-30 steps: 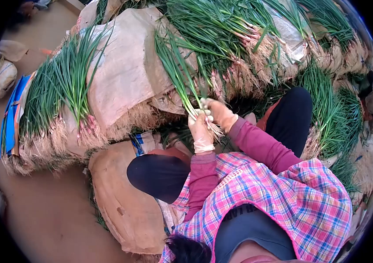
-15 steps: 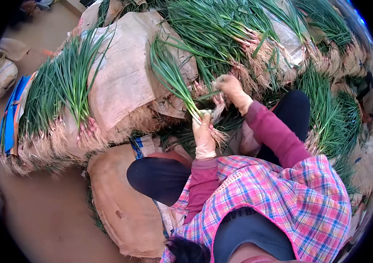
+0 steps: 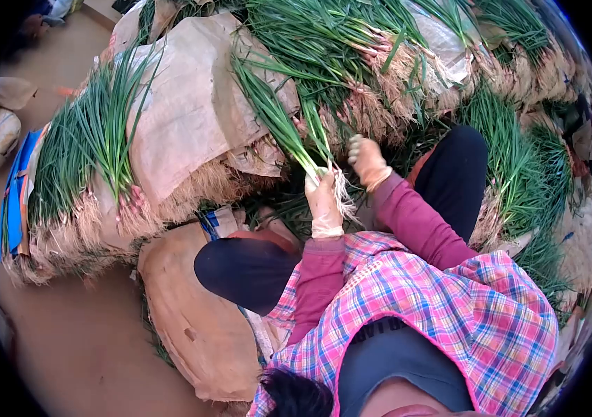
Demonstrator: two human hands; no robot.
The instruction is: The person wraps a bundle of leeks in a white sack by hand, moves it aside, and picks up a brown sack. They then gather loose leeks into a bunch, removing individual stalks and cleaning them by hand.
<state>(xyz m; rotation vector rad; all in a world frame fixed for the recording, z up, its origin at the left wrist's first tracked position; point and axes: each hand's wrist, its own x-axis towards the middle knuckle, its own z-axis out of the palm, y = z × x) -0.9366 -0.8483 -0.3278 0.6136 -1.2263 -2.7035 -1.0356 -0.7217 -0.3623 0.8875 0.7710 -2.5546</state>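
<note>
Probably for steadiness, our left hand [image 3: 322, 203] clasps the onions [image 3: 304, 158] low, roots [image 3: 344, 196] beside its fingers, leaves [image 3: 266, 104] beyond; our right hand [image 3: 368, 164] curls nearby, any contents unclear.

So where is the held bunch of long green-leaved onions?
In the head view, near the centre: the bunch of long green-leaved onions is in the left hand, leaves reaching over the beige sacking, with the right hand close by on the right.

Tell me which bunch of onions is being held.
The bunch gripped near its roots in the left hand, leaves reaching toward the pale cloth. No hand grips the other bunches.
</note>
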